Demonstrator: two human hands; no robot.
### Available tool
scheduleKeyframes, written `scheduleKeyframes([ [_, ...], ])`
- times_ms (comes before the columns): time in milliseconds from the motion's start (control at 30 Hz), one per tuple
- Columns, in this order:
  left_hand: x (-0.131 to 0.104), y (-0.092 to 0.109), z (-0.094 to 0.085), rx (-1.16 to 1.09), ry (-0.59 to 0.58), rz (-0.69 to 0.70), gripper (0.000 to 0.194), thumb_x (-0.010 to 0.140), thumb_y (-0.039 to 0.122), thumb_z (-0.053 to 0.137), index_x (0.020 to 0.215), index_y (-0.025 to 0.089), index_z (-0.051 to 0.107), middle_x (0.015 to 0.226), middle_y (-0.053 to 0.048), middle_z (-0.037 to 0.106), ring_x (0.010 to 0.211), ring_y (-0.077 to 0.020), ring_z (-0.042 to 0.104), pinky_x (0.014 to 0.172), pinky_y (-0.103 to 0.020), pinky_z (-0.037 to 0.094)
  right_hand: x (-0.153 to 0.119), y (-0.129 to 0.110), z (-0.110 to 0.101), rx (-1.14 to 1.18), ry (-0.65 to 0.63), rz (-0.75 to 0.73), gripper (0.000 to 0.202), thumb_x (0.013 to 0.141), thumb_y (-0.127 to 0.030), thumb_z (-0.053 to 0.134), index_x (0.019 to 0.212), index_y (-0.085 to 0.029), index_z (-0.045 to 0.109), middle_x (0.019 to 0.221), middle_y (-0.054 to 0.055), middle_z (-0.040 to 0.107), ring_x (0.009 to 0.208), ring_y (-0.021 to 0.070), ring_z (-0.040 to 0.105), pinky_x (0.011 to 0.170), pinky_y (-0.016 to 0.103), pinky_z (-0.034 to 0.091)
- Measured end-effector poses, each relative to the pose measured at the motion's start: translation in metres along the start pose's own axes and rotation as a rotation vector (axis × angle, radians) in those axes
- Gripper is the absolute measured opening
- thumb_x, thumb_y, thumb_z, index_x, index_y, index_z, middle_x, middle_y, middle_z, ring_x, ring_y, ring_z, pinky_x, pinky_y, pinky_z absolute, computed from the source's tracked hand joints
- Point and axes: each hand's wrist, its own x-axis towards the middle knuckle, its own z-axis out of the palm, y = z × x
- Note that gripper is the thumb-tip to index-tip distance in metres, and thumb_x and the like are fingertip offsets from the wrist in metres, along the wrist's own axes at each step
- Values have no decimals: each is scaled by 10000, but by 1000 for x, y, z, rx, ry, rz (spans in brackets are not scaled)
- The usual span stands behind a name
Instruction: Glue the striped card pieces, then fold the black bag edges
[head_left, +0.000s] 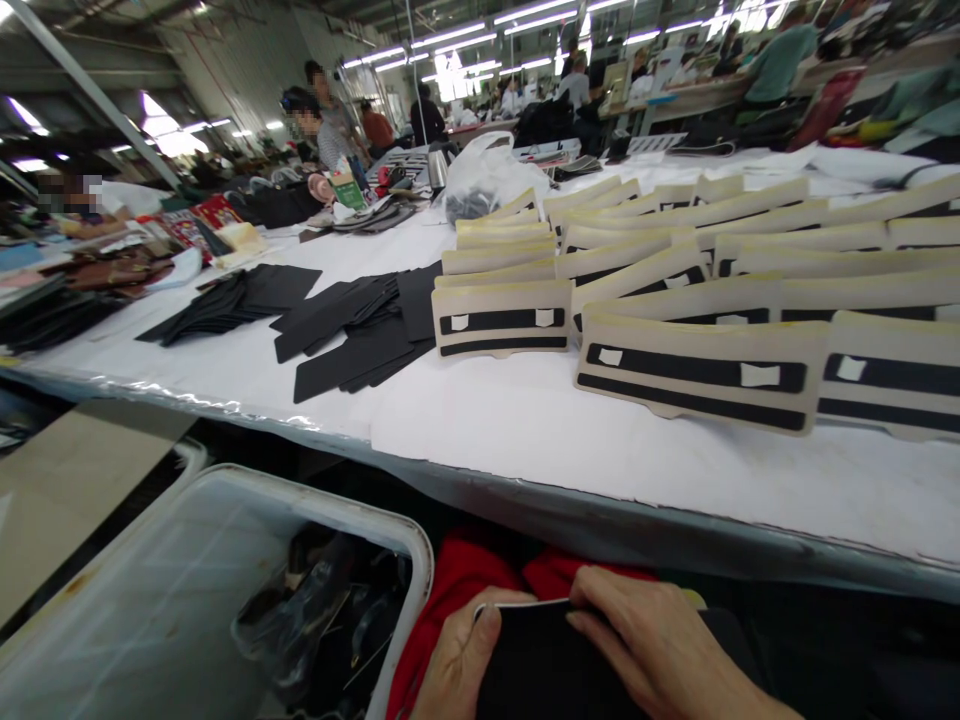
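Note:
Low at the bottom of the head view, over a red garment [469,560], both hands are on a black flat panel [551,660] with a pale upper edge. My left hand [461,655] grips its left corner, thumb on the black face. My right hand [645,630] has its fingers bent over the upper edge, pinching it. The panel's lower part runs out of the picture. On the table ahead stand several beige panels [501,300] with black strips and small white tabs. Left of them lie loose piles of black rectangular pieces [367,345].
A white-topped table [480,430] spans the view, its front edge just beyond my hands. Below left, a white bin [247,490] holds dark scraps and clear plastic. A white plastic bag [487,165] sits farther back on the table. Other people work in the background.

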Motion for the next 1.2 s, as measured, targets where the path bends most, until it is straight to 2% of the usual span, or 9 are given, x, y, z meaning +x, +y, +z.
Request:
scheduleKeyframes([
  [133, -2, 0, 2, -15, 38, -16, 596, 868, 682, 408, 1060, 207, 713, 972, -44, 706, 846, -200, 583, 775, -262, 443, 0, 0, 0, 13, 6, -13, 166, 960, -206, 450, 805, -224, 504, 766, -12, 631, 658, 176, 609, 563, 276, 337],
  [367, -2, -4, 2, -1, 24, 18, 609, 872, 683, 397, 1061, 203, 721, 944, -51, 710, 841, -203, 590, 753, -262, 444, 0, 3, 2, 67, -12, 13, 163, 962, -217, 447, 813, -225, 512, 775, -13, 633, 677, 179, 605, 589, 281, 353],
  [533, -1, -6, 0, -7, 17, 59, 584, 872, 668, 423, 1045, 206, 735, 974, -57, 721, 892, -218, 611, 791, -272, 456, 3, 3, -3, 49, -12, 52, 89, 926, -206, 519, 986, -244, 572, 940, 8, 686, 842, 230, 653, 683, 321, 400],
  [733, 3, -9, -9, -21, -88, 105, 544, 896, 624, 433, 1067, 199, 727, 978, -59, 725, 894, -199, 623, 808, -264, 450, 8, -2, -18, -103, -85, 103, 112, 883, -233, 595, 785, -239, 647, 836, 1, 688, 745, 239, 654, 601, 314, 337],
  [833, 9, 1, -19, 35, -163, 117, 483, 909, 567, 469, 1066, 192, 731, 987, -57, 723, 919, -199, 623, 827, -262, 441, 9, -4, -17, -120, -48, 85, 118, 873, -224, 607, 763, -243, 644, 818, -11, 691, 733, 234, 638, 609, 318, 320],
  [1000, 25, 36, -20, 383, -329, 110, 285, 883, 381, 573, 1033, 210, 744, 930, -21, 733, 851, -189, 623, 736, -238, 418, 14, -14, -10, -180, -50, 42, 105, 863, -170, 618, 789, -234, 658, 825, -6, 701, 733, 238, 637, 654, 343, 326],
  [1100, 34, 52, -10, 597, -373, 151, 172, 827, 256, 601, 835, 201, 763, 680, 23, 659, 667, -146, 550, 606, -219, 356, 13, -18, -7, -191, -62, 32, 114, 864, -140, 605, 811, -222, 665, 826, 8, 700, 761, 244, 654, 693, 356, 339],
  [1167, 38, 55, -5, 647, -381, 171, 150, 789, 222, 620, 712, 184, 743, 544, 40, 542, 572, -120, 460, 537, -221, 295, 8, -15, -7, -200, -61, 43, 115, 862, -136, 604, 817, -220, 668, 825, 16, 697, 779, 250, 658, 712, 362, 342],
  [1200, 39, 54, -3, 637, -383, 178, 141, 781, 219, 626, 712, 183, 744, 538, 43, 530, 568, -114, 453, 530, -219, 285, 4, -12, -8, -200, -52, 53, 114, 862, -138, 605, 833, -226, 671, 829, 17, 696, 785, 252, 658, 723, 366, 342],
])
